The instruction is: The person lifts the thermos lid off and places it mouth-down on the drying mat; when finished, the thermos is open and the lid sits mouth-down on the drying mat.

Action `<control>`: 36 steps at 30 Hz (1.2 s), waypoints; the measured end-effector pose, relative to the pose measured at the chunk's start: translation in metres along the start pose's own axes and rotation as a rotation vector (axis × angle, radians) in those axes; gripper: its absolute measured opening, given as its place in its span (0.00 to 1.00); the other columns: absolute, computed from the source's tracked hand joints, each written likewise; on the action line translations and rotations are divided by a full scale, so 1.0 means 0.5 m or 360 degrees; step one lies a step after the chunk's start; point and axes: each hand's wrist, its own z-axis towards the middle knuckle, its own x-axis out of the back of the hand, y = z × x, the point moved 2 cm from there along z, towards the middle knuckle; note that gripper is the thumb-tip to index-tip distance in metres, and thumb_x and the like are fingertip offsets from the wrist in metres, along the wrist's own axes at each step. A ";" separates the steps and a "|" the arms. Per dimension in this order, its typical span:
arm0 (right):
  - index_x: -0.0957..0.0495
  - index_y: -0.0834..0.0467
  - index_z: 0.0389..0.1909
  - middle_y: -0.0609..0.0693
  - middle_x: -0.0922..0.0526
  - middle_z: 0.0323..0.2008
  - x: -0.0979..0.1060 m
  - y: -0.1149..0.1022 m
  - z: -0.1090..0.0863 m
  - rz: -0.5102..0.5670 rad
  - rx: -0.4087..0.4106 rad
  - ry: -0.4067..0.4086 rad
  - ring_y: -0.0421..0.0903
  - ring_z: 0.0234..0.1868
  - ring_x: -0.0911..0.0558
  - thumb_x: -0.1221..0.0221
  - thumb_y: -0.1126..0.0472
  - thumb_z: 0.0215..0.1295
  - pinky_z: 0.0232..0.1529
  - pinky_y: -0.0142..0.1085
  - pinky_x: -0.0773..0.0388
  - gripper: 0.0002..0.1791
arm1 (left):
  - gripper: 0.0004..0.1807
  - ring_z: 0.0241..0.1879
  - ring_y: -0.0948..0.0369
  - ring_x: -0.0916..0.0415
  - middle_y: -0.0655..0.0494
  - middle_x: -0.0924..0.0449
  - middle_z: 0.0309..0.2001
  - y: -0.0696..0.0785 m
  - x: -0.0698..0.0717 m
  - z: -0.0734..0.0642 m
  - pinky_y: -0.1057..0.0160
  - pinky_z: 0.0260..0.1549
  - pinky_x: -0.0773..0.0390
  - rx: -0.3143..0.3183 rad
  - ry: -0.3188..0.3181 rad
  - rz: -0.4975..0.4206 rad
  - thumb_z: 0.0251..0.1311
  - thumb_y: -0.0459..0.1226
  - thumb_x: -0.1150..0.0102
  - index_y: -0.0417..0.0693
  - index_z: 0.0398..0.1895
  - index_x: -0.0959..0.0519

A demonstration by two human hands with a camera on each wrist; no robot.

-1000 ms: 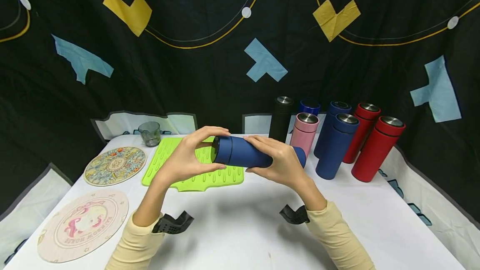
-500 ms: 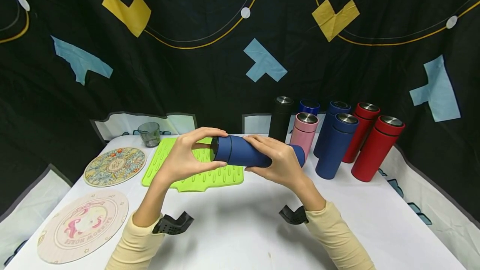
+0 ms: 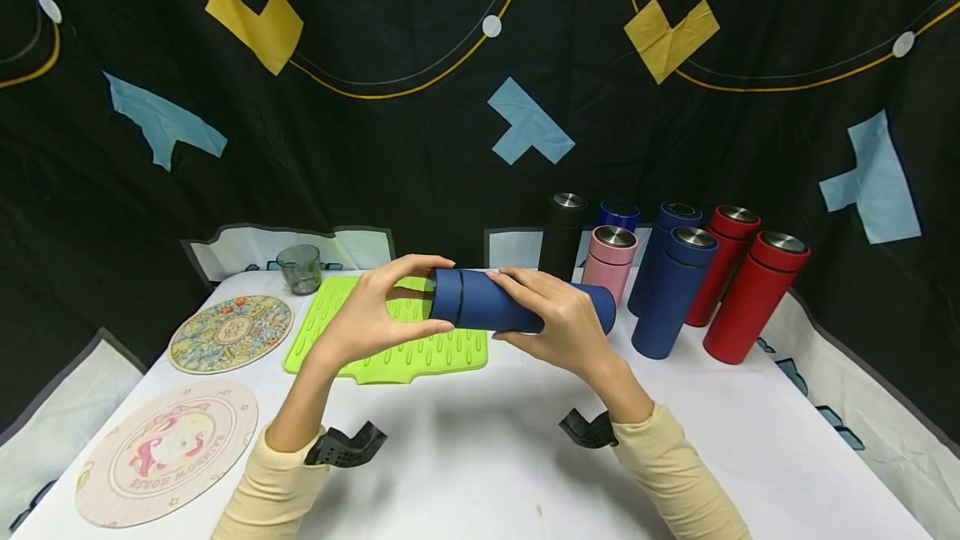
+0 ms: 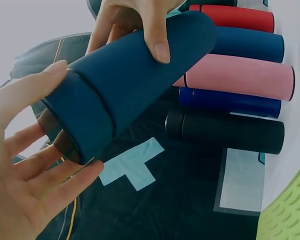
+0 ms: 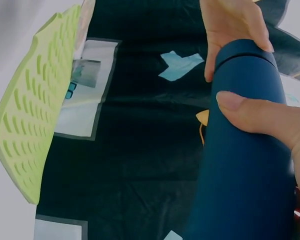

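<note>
A matte blue thermos flask (image 3: pixel 483 303) is held sideways above the table, its lid (image 3: pixel 447 298) pointing left. My left hand (image 3: pixel 373 317) has its thumb and fingertips around the lid end. In the left wrist view, that hand's fingers (image 4: pixel 65 182) spread about the lid's shiny end face. My right hand (image 3: pixel 558 322) grips the flask's body, thumb on the near side. Its thumb (image 5: pixel 255 114) lies along the blue wall in the right wrist view. A dark ring marks the seam between lid and body.
Behind and right of the hands stand a pink flask (image 3: pixel 609 265), a black flask (image 3: pixel 564 236), several blue ones and two red ones (image 3: pixel 757 298). A green drying mat (image 3: pixel 367 369) lies below the left hand. Further left are a glass (image 3: pixel 300 269) and two round mats (image 3: pixel 167 452).
The flask has shifted slightly right and turned a little, so its lid's end face shows less in the head view. Both hands stay nearly where they were.
</note>
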 end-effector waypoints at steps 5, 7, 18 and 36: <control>0.25 0.55 0.62 0.53 0.20 0.55 0.008 0.006 -0.002 0.0199 -0.0082 -0.0053 0.51 0.55 0.21 0.21 0.53 0.38 0.54 0.46 0.22 0.44 | 0.39 0.57 0.56 0.29 0.55 0.28 0.60 0.002 0.000 0.000 0.56 0.49 0.20 -0.0122 -0.0067 -0.0036 0.43 0.38 0.22 0.51 0.62 0.28; 0.25 0.54 0.62 0.52 0.20 0.55 0.009 0.008 -0.004 0.0242 -0.0113 -0.0075 0.50 0.55 0.21 0.21 0.52 0.39 0.53 0.46 0.22 0.44 | 0.39 0.59 0.55 0.31 0.55 0.28 0.60 0.005 0.000 0.000 0.54 0.49 0.20 -0.0154 -0.0082 -0.0047 0.43 0.36 0.22 0.50 0.62 0.28; 0.25 0.55 0.62 0.54 0.20 0.54 0.012 -0.005 0.002 -0.0005 -0.0014 -0.0012 0.53 0.53 0.20 0.21 0.53 0.39 0.53 0.47 0.22 0.43 | 0.33 0.49 0.55 0.24 0.54 0.24 0.55 0.007 -0.002 0.000 0.61 0.43 0.18 0.0093 0.0014 -0.0048 0.48 0.41 0.25 0.53 0.60 0.26; 0.25 0.56 0.61 0.54 0.20 0.55 0.016 0.000 0.001 0.0168 -0.0053 -0.0027 0.52 0.55 0.20 0.21 0.52 0.38 0.52 0.47 0.22 0.44 | 0.38 0.58 0.56 0.30 0.56 0.27 0.60 0.012 0.000 0.000 0.55 0.47 0.19 -0.0161 -0.0030 -0.0003 0.43 0.39 0.22 0.52 0.62 0.27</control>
